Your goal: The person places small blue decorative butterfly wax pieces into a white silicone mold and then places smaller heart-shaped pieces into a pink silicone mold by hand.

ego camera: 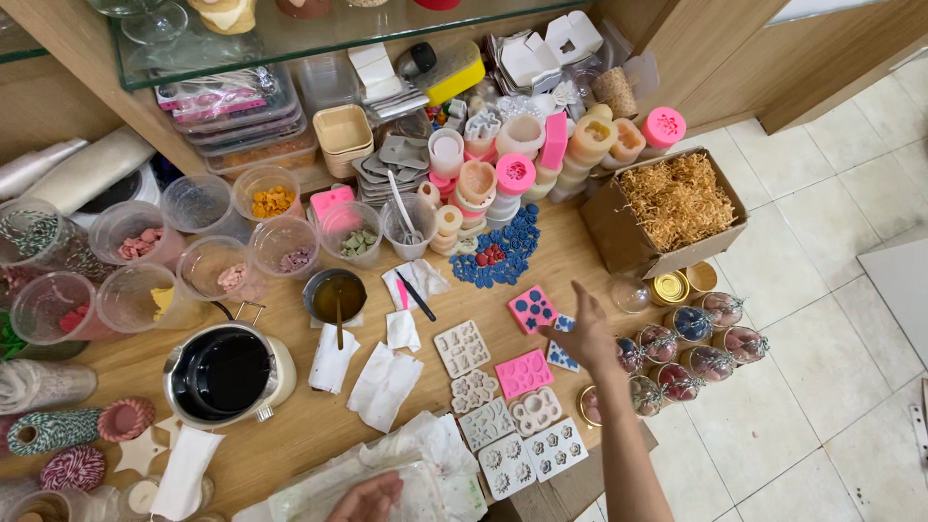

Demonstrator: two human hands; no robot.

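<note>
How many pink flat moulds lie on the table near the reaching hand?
2. One pink mould with star and round cavities lies just left of the right hand; the other pink mould lies below it, among the white moulds. Others may be hidden.

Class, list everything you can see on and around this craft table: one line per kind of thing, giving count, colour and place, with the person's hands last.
Table: one, wooden, centre.
Plastic cups: about nine, clear, left, several holding coloured bits.
Melting pot: one, white with black inside, left front.
Small pan: one, dark, amber liquid, centre.
Tissues: several, white, centre.
Flat moulds: about seven white and clear, two pink, centre right.
Blue pieces: a pile, behind the moulds.
Round moulds: a stack, pink and cream, at the back.
Box: one, brown, filled with straw shreds, right.
Baubles: about eight, clear, right edge.
Twine spools: several, left front.
Left hand: on plastic wrap, front.
Right hand: over the moulds, finger pointing.
</note>
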